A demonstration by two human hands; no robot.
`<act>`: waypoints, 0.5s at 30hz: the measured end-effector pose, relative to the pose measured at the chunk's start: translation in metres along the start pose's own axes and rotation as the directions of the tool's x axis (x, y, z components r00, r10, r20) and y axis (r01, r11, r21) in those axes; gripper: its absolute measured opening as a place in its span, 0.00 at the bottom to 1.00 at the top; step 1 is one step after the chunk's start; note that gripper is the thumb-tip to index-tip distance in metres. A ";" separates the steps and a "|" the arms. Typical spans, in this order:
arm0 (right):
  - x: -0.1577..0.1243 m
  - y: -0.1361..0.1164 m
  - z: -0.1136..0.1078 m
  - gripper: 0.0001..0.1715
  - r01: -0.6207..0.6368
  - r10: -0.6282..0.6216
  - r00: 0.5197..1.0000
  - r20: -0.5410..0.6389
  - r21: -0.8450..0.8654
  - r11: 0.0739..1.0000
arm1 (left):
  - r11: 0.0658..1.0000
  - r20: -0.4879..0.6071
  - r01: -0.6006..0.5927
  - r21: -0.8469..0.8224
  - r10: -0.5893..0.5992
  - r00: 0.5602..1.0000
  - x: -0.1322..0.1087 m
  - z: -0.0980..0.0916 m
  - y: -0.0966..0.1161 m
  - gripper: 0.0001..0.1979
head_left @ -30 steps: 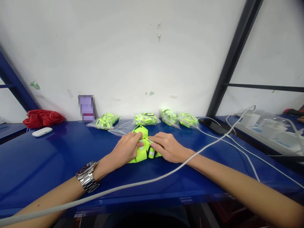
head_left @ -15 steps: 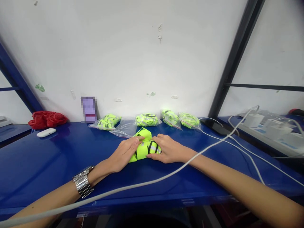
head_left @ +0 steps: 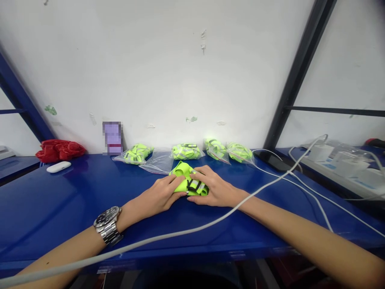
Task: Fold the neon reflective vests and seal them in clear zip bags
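A bundled neon-yellow reflective vest (head_left: pixel 182 186) with silver and black bands lies on the blue table between my hands. My left hand (head_left: pixel 164 192) grips its left side, fingers over the top and thumb at the front. From the right, my right hand (head_left: pixel 215 187) closes around the other end, with the thumb low near the table. My palms hide parts of the bundle. Behind it, an open clear zip bag (head_left: pixel 161 161) lies flat beside a bagged yellow bundle (head_left: pixel 138 153).
More bagged yellow bundles (head_left: pixel 185 151) line the wall. A red cloth bundle (head_left: pixel 60 150), a white case (head_left: pixel 59 167) and a propped phone (head_left: pixel 113 138) are at left. A white cable (head_left: pixel 192 230) crosses in front of my forearms. A dark phone (head_left: pixel 273 160) and chargers (head_left: pixel 351 164) are at right.
My left hand has turned and its thumb has come round to the front of the vest. The vest is more tightly bunched, with its left flap tucked in.
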State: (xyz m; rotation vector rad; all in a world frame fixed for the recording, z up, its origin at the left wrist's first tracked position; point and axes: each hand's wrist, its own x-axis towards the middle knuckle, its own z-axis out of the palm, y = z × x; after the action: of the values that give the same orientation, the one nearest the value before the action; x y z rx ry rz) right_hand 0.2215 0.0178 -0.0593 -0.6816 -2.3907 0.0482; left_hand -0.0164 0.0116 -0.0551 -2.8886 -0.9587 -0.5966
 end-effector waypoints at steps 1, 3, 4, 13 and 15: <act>-0.001 0.001 -0.001 0.25 0.020 -0.020 1.000 0.000 -0.006 1.000 | 1.000 0.001 0.005 -0.010 -0.005 1.000 0.001 -0.001 0.000 0.17; 0.000 0.002 -0.001 0.22 0.016 -0.016 1.000 0.011 0.005 1.000 | 0.998 0.003 0.019 -0.052 -0.019 1.000 0.002 -0.002 0.001 0.16; 0.001 0.002 -0.001 0.20 -0.009 0.008 1.000 0.006 0.025 1.000 | 0.996 0.002 0.030 -0.080 -0.030 1.000 0.004 -0.003 0.001 0.16; 0.017 -0.004 0.006 0.28 -0.353 0.352 0.934 0.052 0.266 0.897 | 0.926 0.035 0.283 -0.251 -0.283 0.959 0.016 -0.004 0.007 0.17; 0.018 -0.003 0.007 0.28 -0.406 0.397 0.914 0.089 0.215 0.888 | 0.934 0.032 0.293 -0.203 -0.293 0.956 0.017 -0.003 0.005 0.17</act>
State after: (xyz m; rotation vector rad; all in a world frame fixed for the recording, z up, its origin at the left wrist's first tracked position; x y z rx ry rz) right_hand 0.2039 0.0248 -0.0537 -1.0591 -2.1963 0.5119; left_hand -0.0019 0.0167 -0.0456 -2.9395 -1.4258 -0.7530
